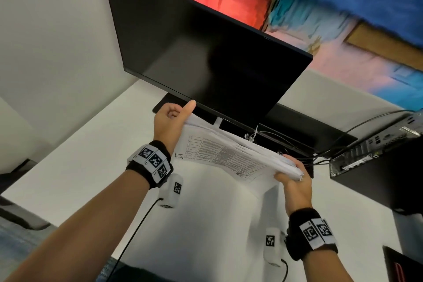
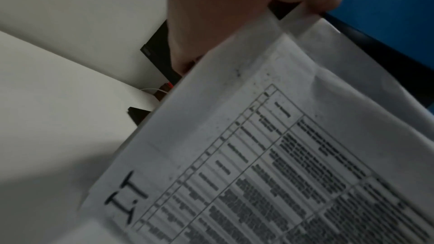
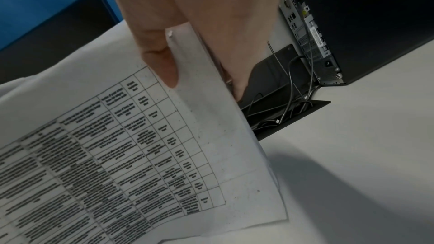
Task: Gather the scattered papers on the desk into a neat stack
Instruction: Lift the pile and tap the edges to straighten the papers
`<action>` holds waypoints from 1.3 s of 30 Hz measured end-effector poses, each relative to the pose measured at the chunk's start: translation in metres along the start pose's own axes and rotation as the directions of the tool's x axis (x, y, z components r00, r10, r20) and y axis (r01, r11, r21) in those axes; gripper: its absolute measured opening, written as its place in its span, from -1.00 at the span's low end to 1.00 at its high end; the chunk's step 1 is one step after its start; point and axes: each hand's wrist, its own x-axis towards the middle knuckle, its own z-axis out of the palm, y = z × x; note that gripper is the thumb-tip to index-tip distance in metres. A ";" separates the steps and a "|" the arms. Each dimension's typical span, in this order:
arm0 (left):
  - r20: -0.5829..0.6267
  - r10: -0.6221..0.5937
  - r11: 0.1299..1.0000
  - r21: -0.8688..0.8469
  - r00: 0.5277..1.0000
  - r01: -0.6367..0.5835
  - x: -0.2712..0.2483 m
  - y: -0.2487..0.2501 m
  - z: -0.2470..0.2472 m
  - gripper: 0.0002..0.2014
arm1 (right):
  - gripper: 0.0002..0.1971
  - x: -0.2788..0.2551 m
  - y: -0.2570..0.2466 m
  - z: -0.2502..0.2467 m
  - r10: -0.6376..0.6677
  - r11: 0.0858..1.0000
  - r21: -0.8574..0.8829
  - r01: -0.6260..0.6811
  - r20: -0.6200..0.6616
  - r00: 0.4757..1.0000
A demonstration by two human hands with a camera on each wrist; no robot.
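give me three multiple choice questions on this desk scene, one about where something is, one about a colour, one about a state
1. Where is the computer tower?
A. right of the monitor
B. left of the monitor
C. under the desk

2. What colour is the desk top?
A. black
B. white
C. brown

3. How are the papers held?
A. lying flat, untouched
B. gripped by the left hand only
C. gripped at both ends, one hand each

Answers:
1. A, the head view shows it standing on the desk to the right of the monitor.
2. B, the bare surface around the arms is white.
3. C, the left hand grips one end and the right hand the other, with the bundle lifted off the desk.
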 end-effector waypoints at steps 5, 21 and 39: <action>-0.001 0.046 0.999 -0.016 0.999 -0.046 0.005 0.002 0.004 -0.72 | -0.49 0.003 -0.001 -0.002 -0.045 0.999 0.028 0.045 0.002 0.999; 0.177 -0.126 0.990 0.080 0.976 0.113 0.023 0.003 -0.010 -0.45 | -0.56 0.033 0.021 0.006 0.125 0.990 0.063 -0.123 -0.027 0.992; 0.328 -0.197 0.974 0.173 0.924 0.146 0.022 -0.035 -0.013 -0.60 | -0.61 0.038 0.029 -0.001 0.246 0.966 -0.051 -0.252 -0.097 0.964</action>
